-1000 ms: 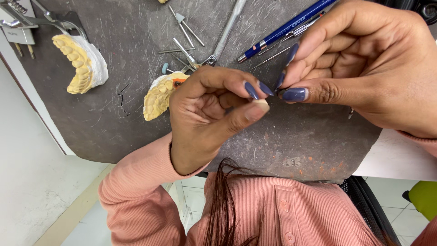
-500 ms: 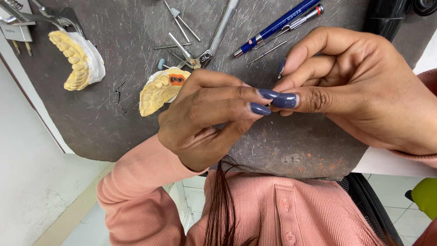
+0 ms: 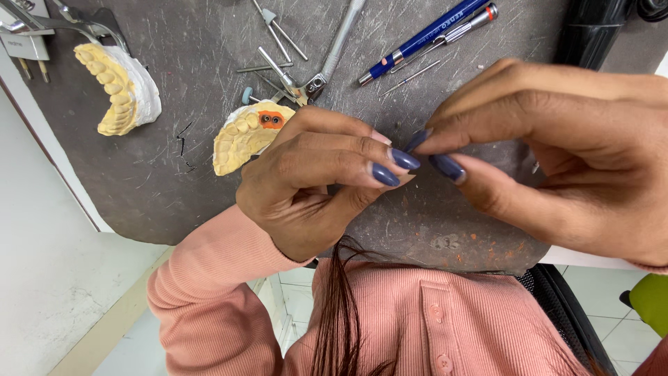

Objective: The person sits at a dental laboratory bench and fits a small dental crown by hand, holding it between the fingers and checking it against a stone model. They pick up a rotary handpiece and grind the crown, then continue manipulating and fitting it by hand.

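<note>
Fingers [image 3: 390, 159] of both hands meet tip to tip over the near middle of the surface [image 3: 174, 195]. The left hand [image 3: 313, 188] has its thumb pressed against two dark-blue-nailed fingertips. The right hand [image 3: 557, 160] closes thumb and forefinger to a point right against them. Whatever sits in that pinch is too small or too hidden to make out.

A grip this fine seems best done with light, even pressure from the pads rather than the long nails. Keeping both hands low over the surface means anything that slips lands close by.

Just beyond the left hand lies a yellow plaster dental cast [image 3: 243, 136], matte and chalky. It has an arch of moulded teeth and an orange patch with two small holes. A second cast [image 3: 118, 94], yellow teeth on a white base, sits far left, well apart. Thin steel pins [image 3: 278, 31] and a slim metal hand tool [image 3: 334, 52] lie at the far side, smooth and shiny, with a glossy blue pen [image 3: 424, 38] to their right. The surface itself is a dark grey mat, scratched and dusty. A ribbed pink sleeve [image 3: 202, 278] covers the left arm.
</note>
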